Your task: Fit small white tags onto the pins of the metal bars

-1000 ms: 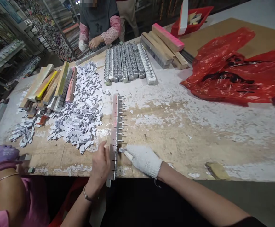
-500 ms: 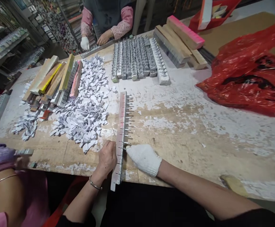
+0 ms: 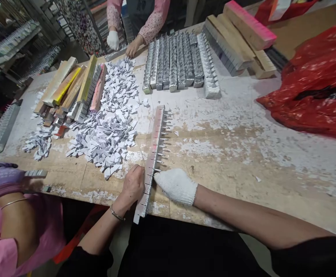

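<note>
A long pale pinkish slotted bar (image 3: pixel 152 154) lies lengthwise in front of me, its near end at the table edge. Several thin metal pins (image 3: pixel 162 144) stick out of its right side. My bare left hand (image 3: pixel 134 182), with a bracelet on the wrist, is closed against the bar's left side and holds it; the fingertips are hidden. On the other side, my right hand (image 3: pixel 176 186) in a white knitted glove has its fingers pinched together at the bar's edge, just below the nearest visible pin. What lies between those fingertips is hidden.
Left of the bar spreads a heap of small white pieces (image 3: pixel 101 138), with stacked wooden bars (image 3: pixel 69 90) behind. Foil-wrapped bars (image 3: pixel 173 63) stand in a row at the back. A red plastic bag (image 3: pixel 315 88) lies right. Co-workers' hands, one purple-gloved (image 3: pixel 6 181), work left and across.
The view has shifted, so the table's contents sit further right and higher. My right hand stays at the bar's right edge, and my left hand keeps its hold.
</note>
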`<state>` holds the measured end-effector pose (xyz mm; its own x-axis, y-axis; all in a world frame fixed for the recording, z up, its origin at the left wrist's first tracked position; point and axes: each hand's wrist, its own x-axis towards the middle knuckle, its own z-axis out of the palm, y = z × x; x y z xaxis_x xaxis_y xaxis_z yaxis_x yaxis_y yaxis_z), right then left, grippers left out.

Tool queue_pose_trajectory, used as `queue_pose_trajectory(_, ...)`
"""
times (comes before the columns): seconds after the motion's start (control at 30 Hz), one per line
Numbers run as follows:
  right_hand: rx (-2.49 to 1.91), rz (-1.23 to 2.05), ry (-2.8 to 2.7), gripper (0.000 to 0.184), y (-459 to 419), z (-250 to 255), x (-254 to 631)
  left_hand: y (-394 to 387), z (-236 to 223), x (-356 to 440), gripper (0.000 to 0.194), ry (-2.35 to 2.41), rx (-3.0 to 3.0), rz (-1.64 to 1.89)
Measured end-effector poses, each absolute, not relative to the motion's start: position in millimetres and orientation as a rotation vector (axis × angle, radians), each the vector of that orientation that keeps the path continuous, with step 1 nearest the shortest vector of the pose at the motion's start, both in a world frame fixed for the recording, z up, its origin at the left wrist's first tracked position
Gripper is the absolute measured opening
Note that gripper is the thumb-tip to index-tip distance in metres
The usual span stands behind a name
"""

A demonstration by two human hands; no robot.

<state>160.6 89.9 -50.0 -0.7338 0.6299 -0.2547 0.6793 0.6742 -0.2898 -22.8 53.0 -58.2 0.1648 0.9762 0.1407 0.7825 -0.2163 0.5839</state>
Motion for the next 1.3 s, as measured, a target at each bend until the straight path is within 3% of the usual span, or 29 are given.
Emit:
queue_pose_trajectory(0.33,1.123,-0.513,2.753,0.015,93,-39,156,51,-63,-22,0.026,1.751,2.094,0.717)
queue_pose_trajectory(0.53,1.289,-0.503,2.753,0.024,83,-42,164,52,-56,-34,0.023,1.647,2.115,0.708)
queue_pose_trajectory(0.73,1.763,-0.978,2.795,0.029,53,-60,206,54,-43,-87,0.015,2.282,1.983,0.677)
queue_pose_trajectory(0.87,1.889,-1.056,2.865,0.029,43,-79,217,58,-42,-110,0.019,2.290,2.128,0.427)
queue_pose_trajectory(0.97,1.856,-1.046,2.873,0.028,44,-68,212,52,-31,-101,0.022,2.297,2.069,0.602)
queue_pose_trajectory(1.07,1.702,-0.988,3.061,0.033,43,-43,201,34,-12,-70,0.014,2.037,1.754,0.928)
queue_pose_trajectory(1.17,1.301,-0.827,3.351,0.045,40,-25,191,12,3,-29,0.018,1.510,1.242,0.944)
queue_pose_trajectory(1.3,1.134,-0.729,3.437,0.030,32,-31,184,-5,7,2,0.028,1.216,0.864,0.957)
